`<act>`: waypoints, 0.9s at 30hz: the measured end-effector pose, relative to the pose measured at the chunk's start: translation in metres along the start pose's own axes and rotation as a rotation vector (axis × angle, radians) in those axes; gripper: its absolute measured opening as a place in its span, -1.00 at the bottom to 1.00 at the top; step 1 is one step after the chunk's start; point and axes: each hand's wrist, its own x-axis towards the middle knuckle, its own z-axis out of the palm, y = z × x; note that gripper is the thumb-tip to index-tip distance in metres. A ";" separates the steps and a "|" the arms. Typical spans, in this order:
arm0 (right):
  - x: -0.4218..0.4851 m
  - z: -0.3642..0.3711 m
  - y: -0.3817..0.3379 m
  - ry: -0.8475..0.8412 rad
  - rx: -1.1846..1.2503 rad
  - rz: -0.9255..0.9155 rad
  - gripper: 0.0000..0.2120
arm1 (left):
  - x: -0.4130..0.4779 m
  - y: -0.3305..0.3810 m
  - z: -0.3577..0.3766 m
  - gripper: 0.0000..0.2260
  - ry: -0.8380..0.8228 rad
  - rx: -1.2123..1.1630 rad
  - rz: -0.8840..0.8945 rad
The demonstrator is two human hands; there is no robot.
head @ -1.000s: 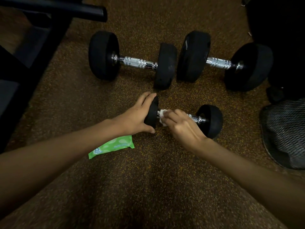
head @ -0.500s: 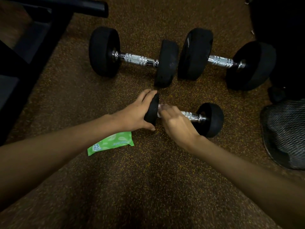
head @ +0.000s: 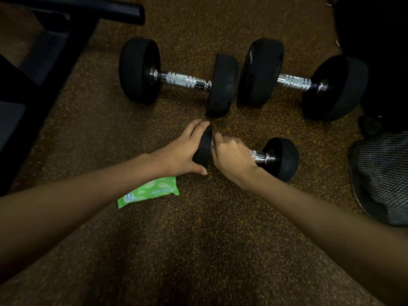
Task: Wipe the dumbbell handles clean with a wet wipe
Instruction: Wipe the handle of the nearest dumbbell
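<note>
Two large weights lie just beyond the fingers, heads almost touching: far-left dumbbell [head: 185,80], far-right dumbbell [head: 293,81]. Open floor [head: 198,239] lies behind the fingers, towards the person. Small dumbbell [head: 282,157]: left hand [head: 181,153] grips its left head, right hand [head: 231,155] wraps its handle [head: 258,156]. Wipes pack [head: 152,189] lies beneath the left wrist.

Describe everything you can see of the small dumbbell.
The small dumbbell lies on the speckled floor, nearest the person. Two round black heads, rubber by the look, join a chrome handle. The left hand grips the left head; the right hand curls round the handle, hiding all but its right end.
</note>
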 end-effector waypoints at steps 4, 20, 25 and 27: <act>-0.028 0.020 -0.002 0.058 -0.176 -0.044 -0.55 | -0.002 -0.001 0.003 0.08 0.020 0.026 0.014; 0.051 -0.025 0.017 -0.543 0.552 0.213 -0.73 | -0.004 0.003 -0.001 0.05 -0.011 0.013 -0.001; 0.021 -0.011 0.011 -0.228 0.513 0.135 -0.81 | -0.002 0.000 -0.002 0.06 -0.014 -0.009 0.005; -0.003 -0.003 0.009 -0.052 0.408 0.005 -0.87 | -0.002 -0.001 -0.002 0.06 -0.013 -0.007 0.010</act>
